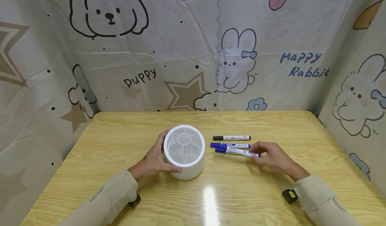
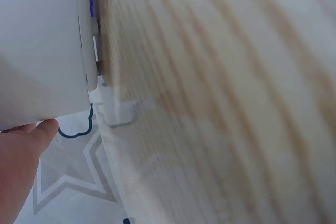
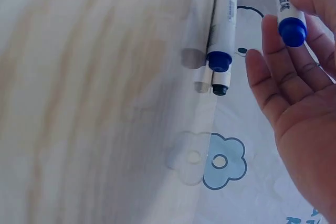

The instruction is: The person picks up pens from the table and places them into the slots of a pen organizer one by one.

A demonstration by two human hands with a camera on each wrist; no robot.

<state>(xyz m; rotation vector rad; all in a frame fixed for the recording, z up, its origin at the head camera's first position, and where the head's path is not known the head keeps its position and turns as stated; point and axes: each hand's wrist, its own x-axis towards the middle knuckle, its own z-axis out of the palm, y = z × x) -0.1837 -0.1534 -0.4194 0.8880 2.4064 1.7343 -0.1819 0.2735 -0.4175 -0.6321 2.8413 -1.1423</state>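
Beige sleeves (image 1: 111, 192), two, were cut off by the lower edge; the left bore lettering beginning "Lets", the remainder doubtful, and the right was creased past reading. A black device (image 1: 290, 196) at the right wrist carried a yellow label, illegible. The left hand (image 1: 153, 159) was curved round the left side of a white round holder (image 1: 188, 173), thumb in front, far fingers partly hidden; spokes and a central ring divided the interior. The holder stood left of the markers on a wood-grain counter (image 1: 241, 196). The right hand (image 1: 272, 157) pinched, thumb against fingers, the near blue-capped marker (image 1: 235, 151) by one end; Chinese characters ran down its barrel, cropped in the right wrist view. Just beyond lay a second blue-capped marker (image 1: 238, 145), partly covered, then a black-capped marker (image 1: 236, 138), its print too small to read. Behind hung a printed cloth (image 1: 181, 52), lettered "PUPPY" and "Happy Rabbit", its upper drawings cut off.
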